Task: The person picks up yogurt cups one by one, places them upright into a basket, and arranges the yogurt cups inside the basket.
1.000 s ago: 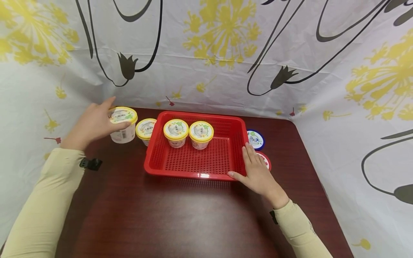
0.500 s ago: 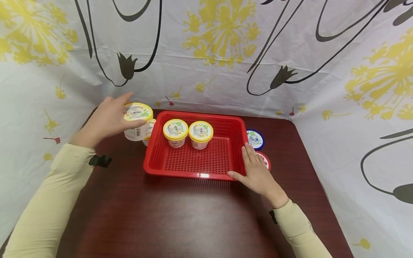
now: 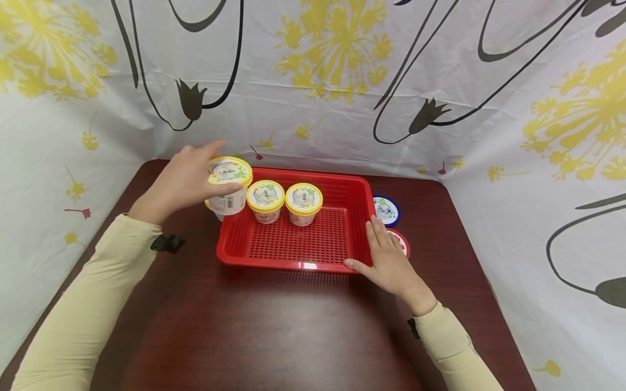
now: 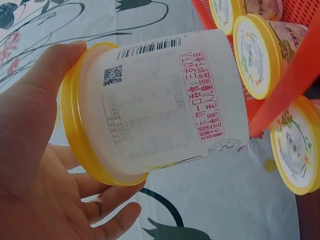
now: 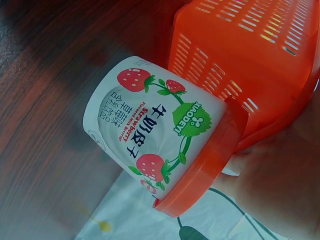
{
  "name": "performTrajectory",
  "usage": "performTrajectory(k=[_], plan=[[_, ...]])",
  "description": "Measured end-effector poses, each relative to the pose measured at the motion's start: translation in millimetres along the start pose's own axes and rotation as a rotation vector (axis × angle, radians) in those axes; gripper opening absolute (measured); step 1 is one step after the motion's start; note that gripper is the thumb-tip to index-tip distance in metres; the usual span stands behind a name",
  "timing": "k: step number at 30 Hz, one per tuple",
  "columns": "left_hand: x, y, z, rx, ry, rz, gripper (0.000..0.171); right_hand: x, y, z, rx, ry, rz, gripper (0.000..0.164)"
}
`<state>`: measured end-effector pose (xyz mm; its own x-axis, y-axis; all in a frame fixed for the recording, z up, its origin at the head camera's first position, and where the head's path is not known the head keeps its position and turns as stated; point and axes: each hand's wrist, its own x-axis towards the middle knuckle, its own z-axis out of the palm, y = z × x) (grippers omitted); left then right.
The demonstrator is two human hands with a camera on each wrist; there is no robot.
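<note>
My left hand (image 3: 183,182) grips a white tub (image 3: 227,195) by its yellow lid, thumb on one side and fingers on the other. In the head view this tub overlaps the left rim of the red plastic basket (image 3: 274,266). The left wrist view shows its printed side (image 4: 145,105) with a barcode. Inside the basket stand two smaller yellow-lidded tubs (image 3: 266,201). Another yellow-lidded tub (image 4: 295,145) is outside it on the left, mostly hidden in the head view. My right hand (image 3: 391,266) rests on the basket's front right corner, fingers straight along the right rim.
Right of the basket stand a blue-lidded tub (image 3: 386,212) and a red-lidded strawberry tub (image 5: 150,125), the latter partly behind my right hand. Everything is on a dark wooden table (image 3: 303,326). A flower-printed white cloth (image 3: 274,119) rises behind and at both sides.
My left hand has lifted the large yellow-lidded tub from the table and carried it right, past the standing tub, to the basket's left rim. My right hand and the basket have stayed put.
</note>
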<state>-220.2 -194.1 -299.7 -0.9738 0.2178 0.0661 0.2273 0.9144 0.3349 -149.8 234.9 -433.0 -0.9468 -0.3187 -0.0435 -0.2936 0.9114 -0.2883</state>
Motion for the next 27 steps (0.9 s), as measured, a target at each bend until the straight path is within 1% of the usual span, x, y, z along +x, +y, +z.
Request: performTrajectory(k=[6,13,15,23,27], plan=[[0.3,9.6,8.0,-0.028,0.037,0.075,0.099,0.3,-0.1,-0.3,-0.002,-0.004,0.000,0.110],[-1.8,20.0,22.5,-0.060,0.073,0.112,0.097,0.4,-0.2,0.2,-0.004,-0.006,-0.001,0.110],[-2.6,22.2,26.1,-0.072,0.081,0.132,0.097,0.0,-0.5,0.2,-0.001,-0.007,0.000,0.110],[-6.7,26.1,38.3,-0.101,0.102,0.199,0.099,0.9,-0.1,0.2,-0.008,-0.007,-0.001,0.109],[-8.7,27.1,44.0,-0.096,0.088,0.198,0.101,0.9,-0.6,0.2,-0.010,-0.006,-0.001,0.109]])
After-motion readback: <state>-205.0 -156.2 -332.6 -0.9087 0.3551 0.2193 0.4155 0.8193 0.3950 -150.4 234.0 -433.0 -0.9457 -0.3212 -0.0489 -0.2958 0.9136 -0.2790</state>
